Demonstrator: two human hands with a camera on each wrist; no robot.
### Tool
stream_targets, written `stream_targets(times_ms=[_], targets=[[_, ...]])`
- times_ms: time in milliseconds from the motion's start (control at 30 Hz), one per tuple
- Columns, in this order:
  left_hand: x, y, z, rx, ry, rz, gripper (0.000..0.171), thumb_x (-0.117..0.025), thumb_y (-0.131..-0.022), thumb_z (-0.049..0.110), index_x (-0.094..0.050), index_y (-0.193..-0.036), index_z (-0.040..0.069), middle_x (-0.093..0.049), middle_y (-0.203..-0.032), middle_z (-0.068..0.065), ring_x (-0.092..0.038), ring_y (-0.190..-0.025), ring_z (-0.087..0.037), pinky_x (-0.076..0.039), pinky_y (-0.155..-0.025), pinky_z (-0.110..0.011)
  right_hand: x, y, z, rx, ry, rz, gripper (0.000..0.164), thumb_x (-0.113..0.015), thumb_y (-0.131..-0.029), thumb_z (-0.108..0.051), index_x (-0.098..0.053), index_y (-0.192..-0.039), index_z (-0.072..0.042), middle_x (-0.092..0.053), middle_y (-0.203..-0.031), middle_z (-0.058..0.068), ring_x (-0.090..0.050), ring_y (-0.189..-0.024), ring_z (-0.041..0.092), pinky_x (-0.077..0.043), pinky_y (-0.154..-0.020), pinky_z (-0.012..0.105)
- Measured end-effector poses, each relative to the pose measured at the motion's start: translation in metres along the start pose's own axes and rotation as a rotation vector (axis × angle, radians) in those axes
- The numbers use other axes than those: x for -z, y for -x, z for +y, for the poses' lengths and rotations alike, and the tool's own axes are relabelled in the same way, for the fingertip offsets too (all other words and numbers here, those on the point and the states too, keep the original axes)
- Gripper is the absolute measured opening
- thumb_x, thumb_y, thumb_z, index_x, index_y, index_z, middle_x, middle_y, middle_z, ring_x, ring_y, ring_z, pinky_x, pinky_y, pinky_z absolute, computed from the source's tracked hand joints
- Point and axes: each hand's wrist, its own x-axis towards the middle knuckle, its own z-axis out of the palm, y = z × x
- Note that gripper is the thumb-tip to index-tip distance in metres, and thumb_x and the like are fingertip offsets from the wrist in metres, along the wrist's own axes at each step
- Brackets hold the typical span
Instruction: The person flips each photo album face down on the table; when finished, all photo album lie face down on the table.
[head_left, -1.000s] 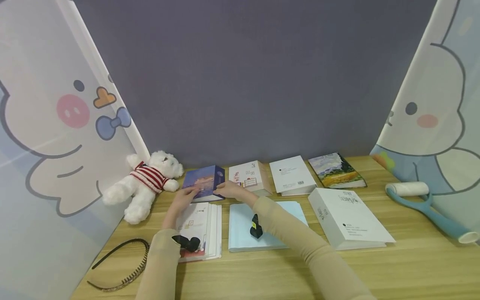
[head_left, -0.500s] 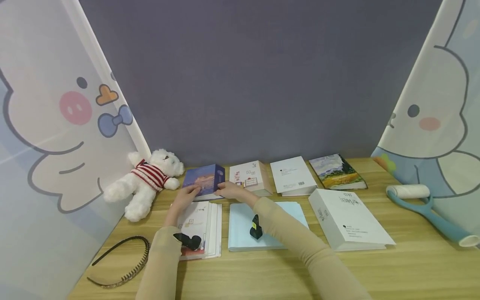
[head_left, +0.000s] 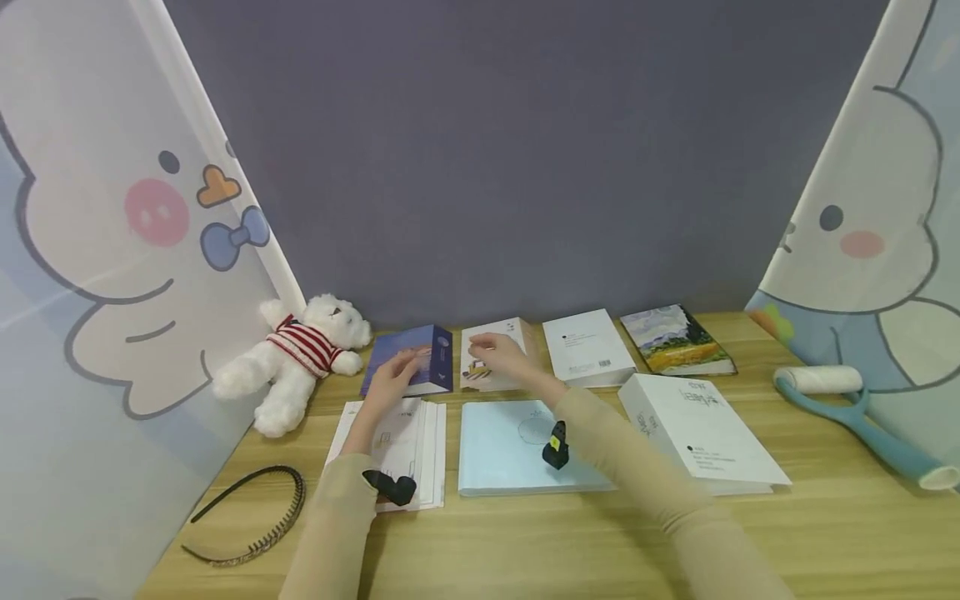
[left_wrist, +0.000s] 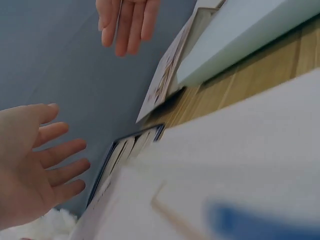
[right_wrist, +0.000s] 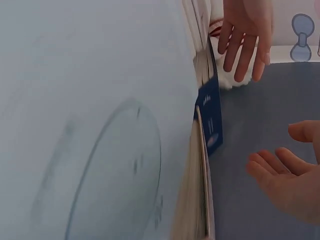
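Note:
My left hand (head_left: 392, 382) hovers over the dark blue book (head_left: 444, 360) with its pinkish cover picture. In the left wrist view that hand (left_wrist: 35, 172) has its fingers spread and holds nothing. To its right, my right hand (head_left: 506, 358) is above the white illustrated book (head_left: 487, 381), partly covering it. The right wrist view shows the right hand (right_wrist: 290, 175) with relaxed fingers, nothing in its grasp. Nearer to me lie a white stack of books (head_left: 427, 450) under the left forearm and a pale blue book (head_left: 498, 454) beside the right forearm.
A white teddy bear (head_left: 303, 346) in a striped sweater lies at the left, behind a toothed headband (head_left: 296, 508). On the right are a white book (head_left: 588, 350), a landscape-covered book (head_left: 671, 342), a thick white book (head_left: 705, 429) and a blue-handled lint roller (head_left: 855, 408).
Both hands have let go of the dark blue book and lifted off it. The right hand has moved right, over the white illustrated book; the left has moved slightly right and up.

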Motion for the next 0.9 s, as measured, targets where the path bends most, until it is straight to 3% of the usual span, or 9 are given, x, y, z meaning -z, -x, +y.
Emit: stream_targets(times_ms=[233, 433, 600, 900], targets=[[-0.028, -0.012, 0.022, -0.097, 0.022, 0.026, 0.041, -0.048, -0.099, 0.022, -0.050, -0.132, -0.003, -0.053, -0.130, -0.023, -0.051, -0.120, -0.038, -0.042, -0.102, -0.048, 0.047, 0.026, 0.009, 0.027, 0.044, 0.042, 0.048, -0.055, -0.095, -0.033, -0.050, -0.134, -0.005, -0.054, -0.134, 0.013, -0.050, -0.124, 0.029, -0.044, -0.102, 0.041], [-0.055, -0.010, 0.044, -0.074, 0.075, -0.015, 0.044, -0.049, -0.099, 0.026, -0.049, -0.134, 0.000, -0.056, -0.129, -0.019, -0.053, -0.120, -0.034, -0.043, -0.102, -0.046, 0.083, 0.046, 0.012, 0.073, 0.112, 0.067, 0.052, -0.058, -0.094, -0.031, -0.047, -0.136, -0.003, -0.051, -0.136, 0.016, -0.048, -0.125, 0.032, -0.043, -0.102, 0.043], [-0.078, -0.009, 0.061, -0.115, 0.079, -0.065, 0.041, -0.050, -0.098, 0.029, -0.051, -0.133, 0.006, -0.059, -0.127, -0.014, -0.056, -0.117, -0.030, -0.046, -0.100, -0.043, 0.115, 0.068, 0.027, 0.144, 0.185, 0.067, 0.054, -0.060, -0.093, -0.030, -0.046, -0.137, -0.001, -0.048, -0.139, 0.018, -0.046, -0.127, 0.035, -0.042, -0.103, 0.047], [-0.127, -0.002, 0.097, -0.187, 0.054, -0.156, 0.040, -0.050, -0.098, 0.030, -0.053, -0.131, 0.007, -0.060, -0.126, -0.012, -0.056, -0.116, -0.028, -0.046, -0.100, -0.040, 0.152, 0.116, 0.059, 0.081, 0.236, 0.043, 0.060, -0.057, -0.093, -0.036, -0.042, -0.139, 0.000, -0.043, -0.141, 0.022, -0.040, -0.130, 0.040, -0.034, -0.107, 0.054]])
